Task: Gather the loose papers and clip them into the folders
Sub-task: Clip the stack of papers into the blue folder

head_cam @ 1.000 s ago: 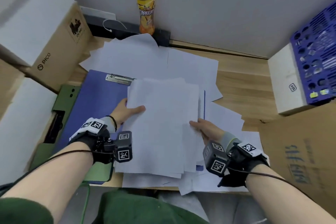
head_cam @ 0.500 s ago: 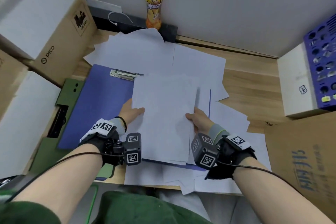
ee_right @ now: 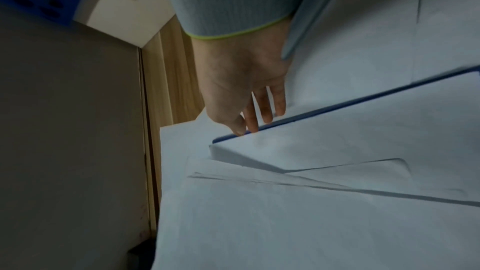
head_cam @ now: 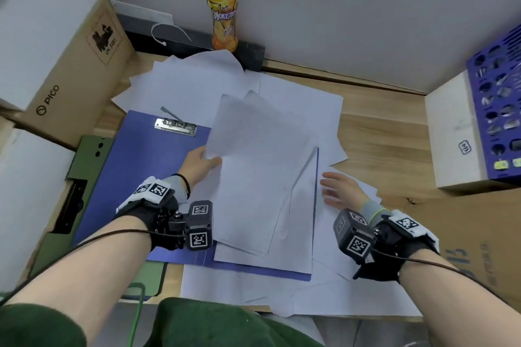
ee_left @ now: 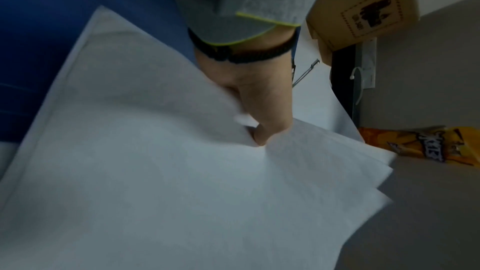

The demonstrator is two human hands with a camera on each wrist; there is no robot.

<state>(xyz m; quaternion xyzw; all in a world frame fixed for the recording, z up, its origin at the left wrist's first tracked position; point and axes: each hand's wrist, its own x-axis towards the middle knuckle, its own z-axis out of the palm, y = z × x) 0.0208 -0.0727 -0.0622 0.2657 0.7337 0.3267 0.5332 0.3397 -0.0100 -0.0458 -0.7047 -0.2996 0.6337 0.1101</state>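
A blue clipboard folder (head_cam: 135,166) lies open on the wooden desk, its metal clip (head_cam: 175,124) at the top with the lever raised. My left hand (head_cam: 201,162) pinches the left edge of a stack of white papers (head_cam: 259,166), thumb on top, and the sheets lift at the far end (ee_left: 182,182). My right hand (head_cam: 335,189) hovers with fingers straight at the folder's right edge (ee_right: 337,108), touching loose sheets (head_cam: 352,290) there. More loose papers (head_cam: 191,82) spread behind the folder.
An orange drink bottle (head_cam: 222,8) stands at the back wall. Cardboard boxes (head_cam: 76,65) crowd the left; a white box (head_cam: 451,132) and a blue basket (head_cam: 496,110) sit right. A green folder (head_cam: 90,155) lies under the blue one. A cardboard sheet (head_cam: 465,234) borders the right.
My right hand let go of the stack and moved right to the folder's edge. My left hand kept its pinch and the stack's far end lifted and tilted.
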